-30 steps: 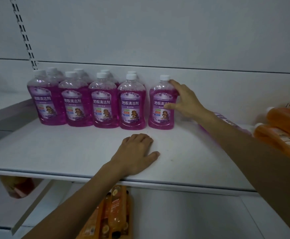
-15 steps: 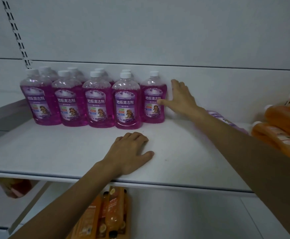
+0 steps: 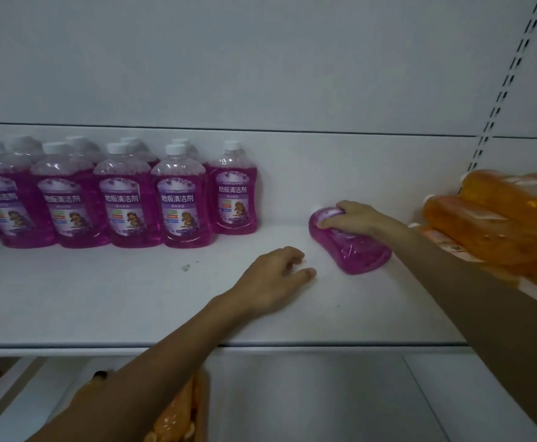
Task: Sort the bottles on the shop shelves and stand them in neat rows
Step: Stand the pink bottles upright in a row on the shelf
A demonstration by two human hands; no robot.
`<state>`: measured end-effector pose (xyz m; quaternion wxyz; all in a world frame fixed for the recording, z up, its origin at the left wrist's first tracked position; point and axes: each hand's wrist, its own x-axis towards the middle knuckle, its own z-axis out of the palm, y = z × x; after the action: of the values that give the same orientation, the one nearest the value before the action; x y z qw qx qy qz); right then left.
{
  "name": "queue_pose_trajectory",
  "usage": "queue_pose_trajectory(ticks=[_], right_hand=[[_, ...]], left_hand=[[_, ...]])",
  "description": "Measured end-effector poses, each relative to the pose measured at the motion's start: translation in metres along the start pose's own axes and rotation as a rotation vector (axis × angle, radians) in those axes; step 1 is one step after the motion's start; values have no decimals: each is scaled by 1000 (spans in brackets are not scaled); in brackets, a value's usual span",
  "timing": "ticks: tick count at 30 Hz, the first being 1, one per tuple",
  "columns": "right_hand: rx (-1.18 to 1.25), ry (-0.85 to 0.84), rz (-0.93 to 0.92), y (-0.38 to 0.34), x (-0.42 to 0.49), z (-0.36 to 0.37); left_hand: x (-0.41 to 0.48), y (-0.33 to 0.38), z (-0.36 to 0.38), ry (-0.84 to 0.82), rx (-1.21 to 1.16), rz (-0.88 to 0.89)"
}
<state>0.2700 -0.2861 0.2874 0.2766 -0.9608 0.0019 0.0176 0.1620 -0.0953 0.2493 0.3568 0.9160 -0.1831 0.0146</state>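
Observation:
Several purple floor-cleaner bottles (image 3: 120, 199) with white caps stand in two rows at the back left of the white shelf (image 3: 133, 301). The rightmost upright one (image 3: 236, 193) stands in the back row. One more purple bottle (image 3: 356, 253) lies on its side to the right, its base towards me. My right hand (image 3: 350, 218) is closed over its upper part. My left hand (image 3: 273, 279) rests on the shelf with fingers loosely curled, holding nothing.
Orange bottles (image 3: 497, 224) lie stacked on their sides at the right end of the shelf. More orange bottles (image 3: 178, 416) show on the shelf below, under my left forearm. Slotted uprights (image 3: 503, 87) run up the back wall.
My right hand let go of the rightmost upright bottle after pushing it back into the back row, then moved right and closed on the lying bottle. The view shifted right.

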Motion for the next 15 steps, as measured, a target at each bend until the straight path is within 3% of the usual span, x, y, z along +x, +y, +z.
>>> queue_pose_trajectory(ticks=[3, 9, 11, 15], right_hand=[[150, -9, -51, -5, -10, -1], [879, 61, -220, -41, -40, 22], [875, 94, -315, -52, -48, 20], [561, 32, -521, -58, -60, 8]], left_hand=[[9, 4, 9, 12, -88, -84], [14, 10, 12, 244, -518, -82], [12, 7, 8, 328, -566, -66], [9, -9, -2, 380, -441, -19]])
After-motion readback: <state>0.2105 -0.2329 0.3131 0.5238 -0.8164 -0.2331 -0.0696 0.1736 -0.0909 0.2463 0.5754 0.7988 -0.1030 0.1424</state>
